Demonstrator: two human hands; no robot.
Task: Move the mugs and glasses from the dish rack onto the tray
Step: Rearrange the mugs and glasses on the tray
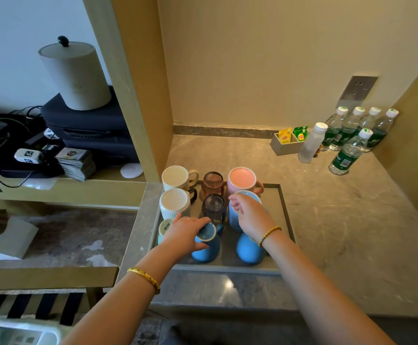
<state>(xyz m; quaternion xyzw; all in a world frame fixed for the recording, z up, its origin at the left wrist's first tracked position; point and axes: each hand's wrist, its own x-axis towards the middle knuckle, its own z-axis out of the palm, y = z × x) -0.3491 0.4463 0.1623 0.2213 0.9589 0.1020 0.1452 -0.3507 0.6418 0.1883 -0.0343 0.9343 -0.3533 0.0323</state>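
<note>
Tray (286, 215): upturned mugs. Left hand (185, 234) grips blue mug (206, 247); right hand (251, 215) curled over pale blue mug (249, 195).

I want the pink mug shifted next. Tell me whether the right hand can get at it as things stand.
Probably yes. The right hand rests on the light blue mug directly in front of the pink mug, whose upturned base is uncovered, so it could be gripped from above.

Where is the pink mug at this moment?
In the head view, the pink mug stands upside down at the tray's far right corner, right of the brown glass and just behind the light blue mug under the right hand.
</note>
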